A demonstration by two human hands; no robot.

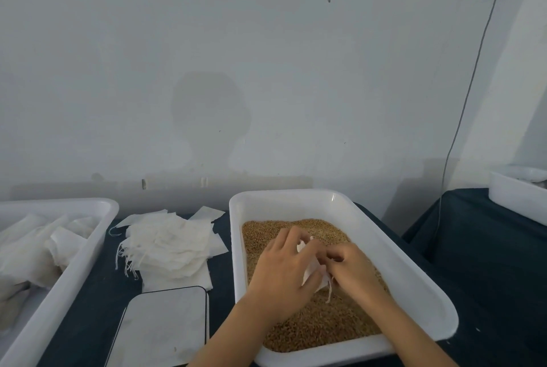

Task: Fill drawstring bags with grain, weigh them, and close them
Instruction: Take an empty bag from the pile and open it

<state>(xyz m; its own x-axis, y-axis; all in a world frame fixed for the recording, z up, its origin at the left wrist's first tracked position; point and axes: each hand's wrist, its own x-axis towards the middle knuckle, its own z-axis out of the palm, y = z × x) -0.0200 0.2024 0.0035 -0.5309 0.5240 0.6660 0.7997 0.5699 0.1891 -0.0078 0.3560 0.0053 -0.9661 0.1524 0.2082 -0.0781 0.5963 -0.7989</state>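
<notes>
Lower right of centre, both hands work over the white tray (384,248) of grain (319,325). The left hand (281,272) grips a small white drawstring bag (313,275) from its left side, and the right hand (352,266) pinches the bag's edge. A stack of empty bags (171,245) lies on the counter (88,307) at centre left, above a flat scale (165,325).

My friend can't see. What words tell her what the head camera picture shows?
Two hands, left hand and right hand, hold a small white drawstring bag over a white tub of golden grain. Beside it lie a pile of empty bags, a flat white scale and another tray holding bags.
</notes>
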